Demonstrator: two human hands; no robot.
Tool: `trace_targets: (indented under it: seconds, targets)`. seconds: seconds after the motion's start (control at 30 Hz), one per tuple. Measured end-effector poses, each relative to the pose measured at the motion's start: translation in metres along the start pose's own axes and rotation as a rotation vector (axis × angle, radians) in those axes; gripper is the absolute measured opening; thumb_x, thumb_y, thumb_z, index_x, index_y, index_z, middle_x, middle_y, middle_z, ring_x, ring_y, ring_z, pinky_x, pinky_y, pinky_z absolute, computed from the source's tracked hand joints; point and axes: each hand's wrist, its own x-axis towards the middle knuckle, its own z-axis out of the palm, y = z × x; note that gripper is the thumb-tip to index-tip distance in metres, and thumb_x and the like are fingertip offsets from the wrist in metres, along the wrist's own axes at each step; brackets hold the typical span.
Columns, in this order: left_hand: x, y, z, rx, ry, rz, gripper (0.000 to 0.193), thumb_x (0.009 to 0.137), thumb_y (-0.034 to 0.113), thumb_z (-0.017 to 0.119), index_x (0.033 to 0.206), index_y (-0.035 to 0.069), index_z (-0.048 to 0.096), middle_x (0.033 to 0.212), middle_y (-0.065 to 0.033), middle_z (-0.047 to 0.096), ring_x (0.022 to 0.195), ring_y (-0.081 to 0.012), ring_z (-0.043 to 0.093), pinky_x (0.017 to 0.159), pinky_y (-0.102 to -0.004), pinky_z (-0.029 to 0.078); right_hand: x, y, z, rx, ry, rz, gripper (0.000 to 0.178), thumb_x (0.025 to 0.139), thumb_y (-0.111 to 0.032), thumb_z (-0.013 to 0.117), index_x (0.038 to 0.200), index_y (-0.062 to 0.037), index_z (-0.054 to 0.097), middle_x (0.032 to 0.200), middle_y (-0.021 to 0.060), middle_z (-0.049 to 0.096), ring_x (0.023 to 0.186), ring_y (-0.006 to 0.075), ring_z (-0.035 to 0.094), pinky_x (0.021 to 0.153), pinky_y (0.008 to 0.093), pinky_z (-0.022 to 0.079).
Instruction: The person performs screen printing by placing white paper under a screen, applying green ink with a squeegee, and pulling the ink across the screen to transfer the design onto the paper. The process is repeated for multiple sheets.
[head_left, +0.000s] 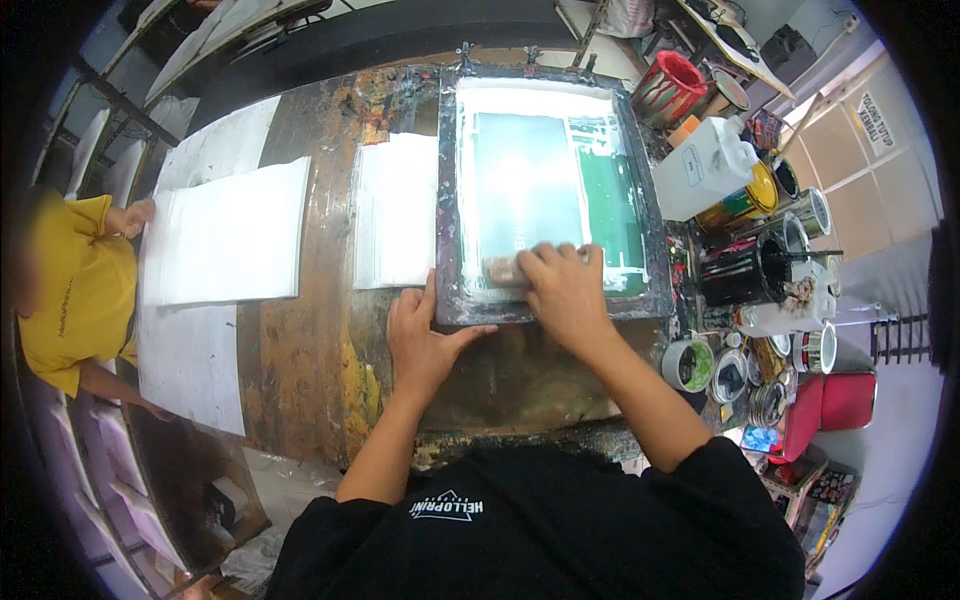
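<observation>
A dark-framed printing screen (pixel 450 200) lies on the worktable, its mesh pale blue in the middle and green along the right side. My right hand (pixel 567 297) is closed on a squeegee (pixel 503 271) near the screen's lower edge; part of its handle is hidden under the fingers. At the near left corner of the frame is my left hand (pixel 418 338), thumb and forefinger spread along its two edges. A stack of white sheets (pixel 400 215) sits against the frame's left side, and part of it may be covered by the frame.
Another white paper stack (pixel 232 235) lies farther left, beside a person in a yellow shirt (pixel 85 280). Along the right edge crowd a white jug (pixel 700 165), a red-stained bucket (pixel 668 90), a black bucket (pixel 740 272) and several paint cans. Clamps (pixel 465 56) stand at the frame's far edge.
</observation>
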Motion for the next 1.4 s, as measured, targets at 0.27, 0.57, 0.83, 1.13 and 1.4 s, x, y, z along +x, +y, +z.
trace_targets:
  seconds: [0.27,0.57,0.83,1.13,1.4]
  targets:
    - [0.005,0.004,-0.006,-0.01,0.06,0.085,0.109,0.056,0.054,0.097,0.143,-0.001,0.062,0.092,-0.0081,0.053,0.087,-0.0274,0.053,0.085,-0.0411,0.045,0.195,0.085,0.017,-0.085,-0.111,0.06,0.036,0.088,-0.025,0.068,0.123,-0.0185,0.069,0.112,0.0077,0.074,0.108,0.0293,0.07,0.096,0.058,0.041]
    - [0.002,0.004,-0.003,-0.128,0.084,0.122,0.113,0.067,0.055,0.092,0.151,-0.006,0.048,0.088,-0.0114,0.066,0.079,-0.028,0.058,0.08,-0.0401,0.043,0.259,0.128,0.043,-0.112,0.112,-0.009,0.032,0.089,-0.027,0.067,0.119,-0.0182,0.07,0.11,0.0091,0.073,0.11,0.0307,0.07,0.1,0.0595,0.042]
    - [-0.003,0.006,-0.005,-0.158,0.036,0.023,0.105,0.071,0.044,0.093,0.152,-0.004,0.048,0.108,-0.0172,0.071,0.089,-0.033,0.058,0.087,-0.0425,0.046,0.101,0.044,0.003,-0.063,0.077,-0.097,0.027,0.085,-0.027,0.07,0.106,-0.0118,0.064,0.097,0.0113,0.068,0.092,0.0344,0.068,0.082,0.0537,0.045]
    - [0.04,0.059,-0.02,-0.902,0.286,0.004,0.093,0.081,0.035,0.092,0.152,-0.005,0.047,0.118,-0.0195,0.068,0.092,-0.025,0.065,0.083,-0.0374,0.054,0.023,-0.016,-0.108,-0.077,0.351,-0.127,0.042,0.09,-0.045,0.072,0.094,-0.0052,0.062,0.09,0.011,0.063,0.084,0.0327,0.063,0.082,0.0483,0.04]
    - [0.063,0.009,-0.035,-0.065,0.216,-0.035,0.058,0.09,0.025,0.082,0.134,-0.003,0.057,0.109,-0.0182,0.062,0.096,-0.0336,0.062,0.088,-0.0417,0.053,0.118,0.001,-0.182,-0.123,0.668,-0.139,0.064,0.093,-0.066,0.063,0.07,-0.0057,0.064,0.069,0.0099,0.058,0.066,0.0311,0.058,0.076,0.0437,0.036]
